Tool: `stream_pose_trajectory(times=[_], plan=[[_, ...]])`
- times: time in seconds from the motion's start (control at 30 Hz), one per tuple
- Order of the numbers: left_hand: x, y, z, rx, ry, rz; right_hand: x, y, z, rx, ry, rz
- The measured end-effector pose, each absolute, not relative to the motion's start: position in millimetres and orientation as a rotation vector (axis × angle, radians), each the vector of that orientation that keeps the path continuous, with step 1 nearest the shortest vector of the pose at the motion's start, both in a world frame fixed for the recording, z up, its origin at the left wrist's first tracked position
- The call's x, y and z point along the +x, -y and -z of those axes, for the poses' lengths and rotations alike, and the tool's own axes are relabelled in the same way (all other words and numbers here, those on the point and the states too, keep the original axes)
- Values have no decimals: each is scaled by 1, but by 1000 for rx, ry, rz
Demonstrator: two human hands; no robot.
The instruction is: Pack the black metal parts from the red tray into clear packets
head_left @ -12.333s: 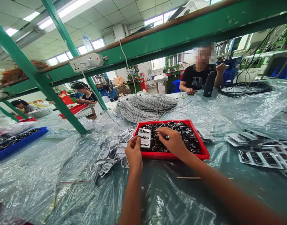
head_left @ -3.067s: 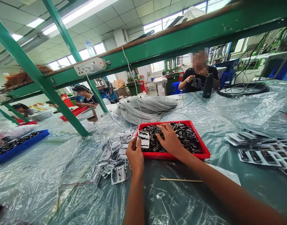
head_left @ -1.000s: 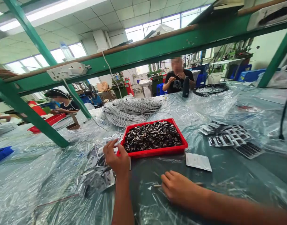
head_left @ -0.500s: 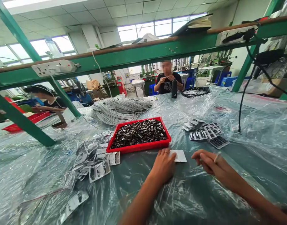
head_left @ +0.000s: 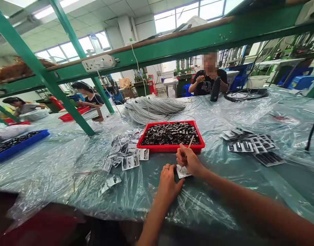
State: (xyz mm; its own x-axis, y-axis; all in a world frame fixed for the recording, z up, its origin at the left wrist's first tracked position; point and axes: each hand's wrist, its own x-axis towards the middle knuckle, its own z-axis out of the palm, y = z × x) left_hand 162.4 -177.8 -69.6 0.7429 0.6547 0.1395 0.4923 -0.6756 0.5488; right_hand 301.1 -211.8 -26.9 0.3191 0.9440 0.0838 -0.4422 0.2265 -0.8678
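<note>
My right hand [head_left: 189, 160] is closed round a thin, pale pen-like stick [head_left: 191, 141], its upper end pointing up and away. Under that hand lies a small white card-like pack [head_left: 181, 172], partly covered by my fingers. At the pack's left edge my left hand [head_left: 169, 182] rests on the table, palm down, thumb spread toward the pack. Just beyond both hands stands a red tray [head_left: 169, 148] heaped with small dark metallic parts [head_left: 169, 133]. What the stick's lower tip touches is hard to make out.
Silvery packs [head_left: 130, 162] lie scattered at left; packs with dark pieces [head_left: 251, 145] are stacked at right. Behind the tray lies a coil of grey cable [head_left: 151, 108]. A green shelf beam [head_left: 172, 44] crosses above. A person [head_left: 209, 82] sits opposite, near a black bottle [head_left: 215, 89].
My right hand has moved left, from beside the white pack to over it, with the stick now upright. My left hand stays by the pack, and the view has swung left.
</note>
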Motion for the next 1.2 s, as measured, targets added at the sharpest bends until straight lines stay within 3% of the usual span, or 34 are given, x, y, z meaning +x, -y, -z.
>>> stream_pose_trajectory(times=[0.27,0.7,0.97,1.2], plan=[[173,166,57,2371,-819,-314,304,197,35,-841,668,-990],[178,173,68,2419,-903,-458,287,201,59,-1071,890,-858],[178,177,65,2482,-945,-394,303,221,47,-1042,778,-1321],[185,184,56,2553,-958,-333,317,197,56,-882,618,-972]])
